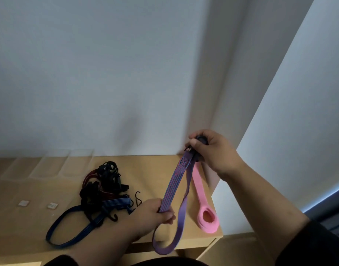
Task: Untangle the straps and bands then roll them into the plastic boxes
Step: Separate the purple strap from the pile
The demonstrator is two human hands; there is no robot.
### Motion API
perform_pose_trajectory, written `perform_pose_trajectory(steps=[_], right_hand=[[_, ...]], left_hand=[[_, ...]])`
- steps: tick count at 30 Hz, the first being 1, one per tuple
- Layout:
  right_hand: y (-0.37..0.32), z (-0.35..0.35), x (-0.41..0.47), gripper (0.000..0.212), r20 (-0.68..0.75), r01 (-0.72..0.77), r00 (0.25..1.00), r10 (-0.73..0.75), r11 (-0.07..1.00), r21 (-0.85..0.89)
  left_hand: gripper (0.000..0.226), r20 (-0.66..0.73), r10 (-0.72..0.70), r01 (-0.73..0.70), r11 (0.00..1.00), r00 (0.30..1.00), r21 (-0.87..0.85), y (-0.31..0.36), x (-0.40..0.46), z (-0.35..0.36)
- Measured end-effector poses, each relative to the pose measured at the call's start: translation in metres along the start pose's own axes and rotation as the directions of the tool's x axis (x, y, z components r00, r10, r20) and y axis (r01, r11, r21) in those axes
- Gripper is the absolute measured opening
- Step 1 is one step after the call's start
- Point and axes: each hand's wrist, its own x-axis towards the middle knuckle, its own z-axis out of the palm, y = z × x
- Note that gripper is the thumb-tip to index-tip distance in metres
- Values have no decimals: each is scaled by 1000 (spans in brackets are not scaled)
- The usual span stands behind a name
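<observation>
Untangling step: purple strap [173, 191] freed, right hand [210, 150] clamped on hook end, left hand [155, 213] pinching mid-length. Next: roll it, box it.

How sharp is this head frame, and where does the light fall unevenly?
Head view: soft overall, with motion blur on the purple strap and left hand; the clear plastic boxes barely stand out against the wall; a bright band lights the wall at right; wide-angle bending tilts the wall edges.
</observation>
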Motion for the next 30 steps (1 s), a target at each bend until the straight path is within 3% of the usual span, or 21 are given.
perform_pose_trajectory(steps=[3, 6, 8, 13, 16, 20, 25, 27, 30], right_hand=[[-17, -2, 6, 13, 22, 50, 999, -50, 999, -4], [-26, 4, 9, 12, 105, 71, 992, -68, 997, -17], [-29, 10, 10, 13, 161, 84, 984, -77, 996, -32], [-41, 16, 12, 15, 191, 126, 974, -124, 992, 1], [-51, 8, 14, 17, 133, 137, 981, -143, 989, 56], [-49, -17, 21, 17, 6, 142, 990, -143, 989, 46], [8, -54, 33, 14, -135, -48, 989, 63, 992, 115], [40, -59, 35, 14, -176, -139, 970, 170, 974, 177], [77, -62, 31, 15, -234, -219, 922, 307, 915, 340]], left_hand=[[34, -69, -15, 20, 998, 998, 63, -6, -4, -6], [63, -129, 138, -140, 990, 982, -1, 12, 2, -15], [67, -154, 256, -263, 964, 954, -30, 33, 8, -23], [51, -107, 323, -330, 942, 940, -65, 70, 24, -30], [35, -53, 315, -316, 949, 947, 5, 65, 33, -24], [33, -68, 302, -309, 941, 951, -136, 65, 25, -16], [40, -143, 336, -366, 865, 931, -345, 86, -1, -31], [43, -164, 297, -334, 894, 941, -299, 94, -6, -39], [15, -99, 274, -287, 944, 957, -161, 99, -8, -49]])
